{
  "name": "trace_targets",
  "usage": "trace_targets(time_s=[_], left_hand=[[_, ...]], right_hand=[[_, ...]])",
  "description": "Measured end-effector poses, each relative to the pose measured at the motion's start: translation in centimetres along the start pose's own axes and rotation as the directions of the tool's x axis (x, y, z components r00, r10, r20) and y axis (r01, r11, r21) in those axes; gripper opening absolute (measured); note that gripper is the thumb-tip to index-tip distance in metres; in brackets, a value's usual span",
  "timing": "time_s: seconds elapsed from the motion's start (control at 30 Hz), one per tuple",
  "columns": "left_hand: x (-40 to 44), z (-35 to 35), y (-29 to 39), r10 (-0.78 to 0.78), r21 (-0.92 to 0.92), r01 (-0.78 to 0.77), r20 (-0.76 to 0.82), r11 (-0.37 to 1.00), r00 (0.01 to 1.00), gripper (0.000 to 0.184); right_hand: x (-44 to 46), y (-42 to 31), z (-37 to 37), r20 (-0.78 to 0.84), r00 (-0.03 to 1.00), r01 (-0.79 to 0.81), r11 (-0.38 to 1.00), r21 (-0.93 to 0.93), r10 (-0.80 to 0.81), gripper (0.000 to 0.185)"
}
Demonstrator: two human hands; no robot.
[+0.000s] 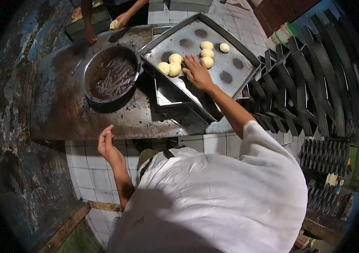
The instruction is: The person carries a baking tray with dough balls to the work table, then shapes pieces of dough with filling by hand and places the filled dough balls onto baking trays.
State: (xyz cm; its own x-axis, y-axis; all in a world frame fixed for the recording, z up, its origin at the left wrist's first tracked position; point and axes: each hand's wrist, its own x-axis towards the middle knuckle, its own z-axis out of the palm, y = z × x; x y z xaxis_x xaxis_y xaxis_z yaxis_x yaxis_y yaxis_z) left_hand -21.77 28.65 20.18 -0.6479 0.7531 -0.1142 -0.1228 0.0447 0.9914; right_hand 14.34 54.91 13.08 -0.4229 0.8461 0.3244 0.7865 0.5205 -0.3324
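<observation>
My right hand (197,72) reaches over a metal tray (235,87), palm down and fingers spread, holding nothing. It lies between two groups of pale yellow dough balls. Three balls (174,69) cluster at its left, close to the fingertips; a row of three (207,53) is on its right. One more ball (224,47) sits apart, farther right. Dark round marks show on the tray floor. Near the table's front edge, my left hand (108,145) is raised with its fingers loosely bent and nothing visible in it.
A large round metal bowl (137,71) with dark residue stands on the stained table (61,101). Another person's hands (123,19) are at the far side, one holding a pale piece. Stacked dark trays (301,80) and a white bucket (286,33) are at the right.
</observation>
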Motion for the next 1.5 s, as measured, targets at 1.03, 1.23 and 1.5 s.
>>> trace_targets(time_s=[1.03, 1.23, 1.5], left_hand=[[0.9, 8.6, -2.7, -0.477, -0.308, 0.839, 0.711, 0.449, 0.516, 0.040], [6.4, 1.5, -4.1, -0.508, -0.493, 0.807, 0.629, 0.325, 0.589, 0.042], [16.4, -6.5, -4.9, -0.693, -0.517, 0.696, 0.246, 0.497, 0.678, 0.026]], right_hand=[[-9.6, -19.9, 6.1, 0.531, 0.716, -0.430, -0.312, 0.847, 0.454, 0.029], [-18.6, -13.3, 14.8, 0.428, 0.719, -0.516, 0.833, -0.201, 0.548, 0.035], [-1.6, -25.3, 9.1, 0.287, 0.922, -0.293, 0.953, 0.078, 0.260, 0.033]])
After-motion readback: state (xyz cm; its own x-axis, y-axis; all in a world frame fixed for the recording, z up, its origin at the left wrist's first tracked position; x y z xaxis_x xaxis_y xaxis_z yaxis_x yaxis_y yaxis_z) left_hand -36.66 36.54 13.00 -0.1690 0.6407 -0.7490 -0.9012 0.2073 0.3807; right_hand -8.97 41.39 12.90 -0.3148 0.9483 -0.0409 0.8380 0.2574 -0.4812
